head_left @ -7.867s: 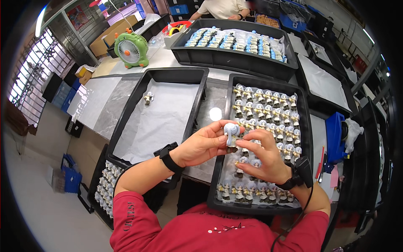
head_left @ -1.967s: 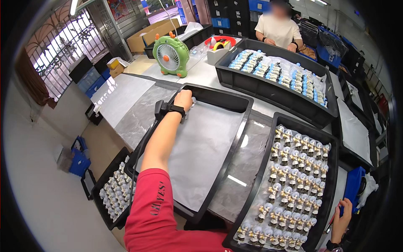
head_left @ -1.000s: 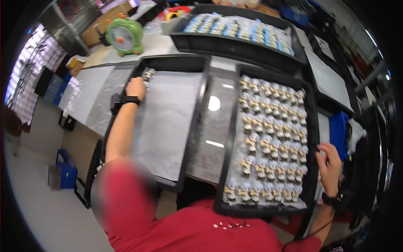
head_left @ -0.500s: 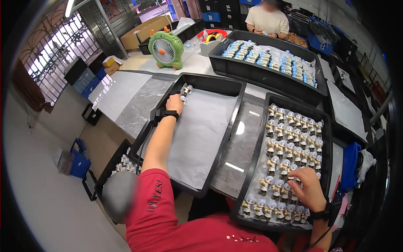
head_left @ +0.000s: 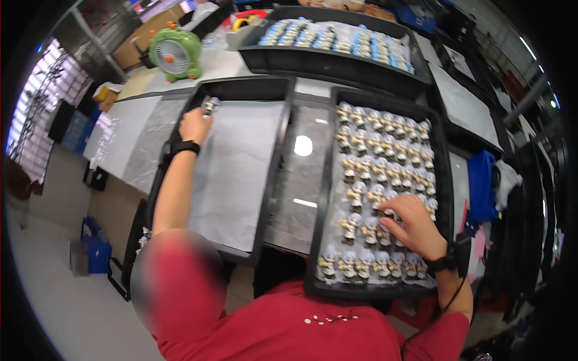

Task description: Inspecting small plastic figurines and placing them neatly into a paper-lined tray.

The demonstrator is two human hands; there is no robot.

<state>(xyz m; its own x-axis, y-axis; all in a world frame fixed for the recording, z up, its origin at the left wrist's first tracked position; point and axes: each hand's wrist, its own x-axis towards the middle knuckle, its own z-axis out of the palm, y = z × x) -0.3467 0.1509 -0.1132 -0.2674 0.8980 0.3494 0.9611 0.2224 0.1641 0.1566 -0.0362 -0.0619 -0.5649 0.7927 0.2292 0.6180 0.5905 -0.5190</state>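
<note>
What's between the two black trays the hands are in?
In the head view, only a bare strip of grey marbled tabletop with a lamp glare separates the paper-lined tray from the figurine tray.

The left tray (head_left: 274,150) offers the most free room: its white paper liner (head_left: 241,162) lies bare except at the far left corner, where a small figurine (head_left: 209,106) stands and the left hand (head_left: 194,125) rests just beside it, the forearm running along the tray's left wall. Between the two trays a strip of bare grey tabletop (head_left: 301,180) stays open from near to far. The right tray (head_left: 442,174) is crowded with rows of figurines (head_left: 385,150) standing close together, so only narrow gaps remain; the right hand (head_left: 412,225) sits among the near rows. Beyond, a third filled tray (head_left: 337,60) and a green fan (head_left: 174,53) block the far side.
</note>
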